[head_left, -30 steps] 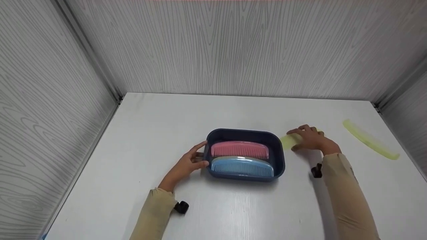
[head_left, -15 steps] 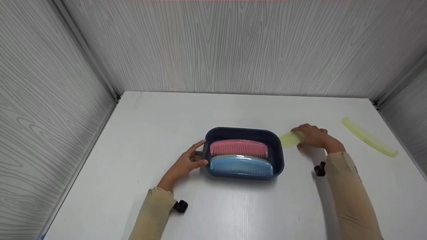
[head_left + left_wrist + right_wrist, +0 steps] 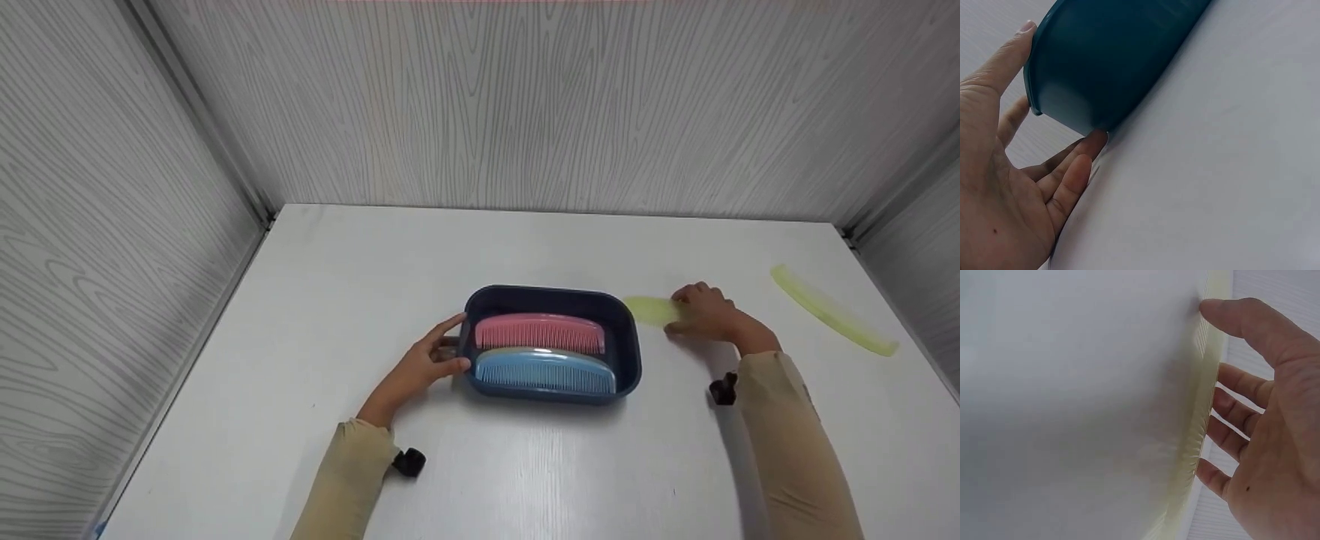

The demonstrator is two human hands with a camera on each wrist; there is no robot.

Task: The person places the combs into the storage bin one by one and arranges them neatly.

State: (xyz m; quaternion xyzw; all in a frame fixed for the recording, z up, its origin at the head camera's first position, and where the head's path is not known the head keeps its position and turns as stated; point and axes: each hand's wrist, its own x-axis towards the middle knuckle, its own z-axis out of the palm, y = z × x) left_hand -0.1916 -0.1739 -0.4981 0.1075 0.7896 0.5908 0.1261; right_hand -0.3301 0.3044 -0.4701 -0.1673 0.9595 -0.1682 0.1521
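In the head view, a dark blue bin [image 3: 551, 401] contains a pink comb [image 3: 538, 334] and, in front of it, a blue comb [image 3: 546, 371]. My left hand [image 3: 412, 375] is at the bin's left end. Its thumb and forefinger are spread along the rim, and in the left wrist view other fingertips touch the bin's base. To the right of the bin, my right hand [image 3: 709, 315] pinches a translucent yellow comb [image 3: 651, 310] between thumb and fingers. That comb's left end is close to the bin's rim; its right part is hidden by my hand.
A second yellow comb [image 3: 832, 311] lies slantwise farther right on the white table [image 3: 480, 472]. Grey wood-grain panels [image 3: 480, 112] border the table at the back and both sides.
My right hand has moved slightly right, and the yellow comb it holds has turned, its left end shifting back and left. The left hand and the bin stay practically in place.
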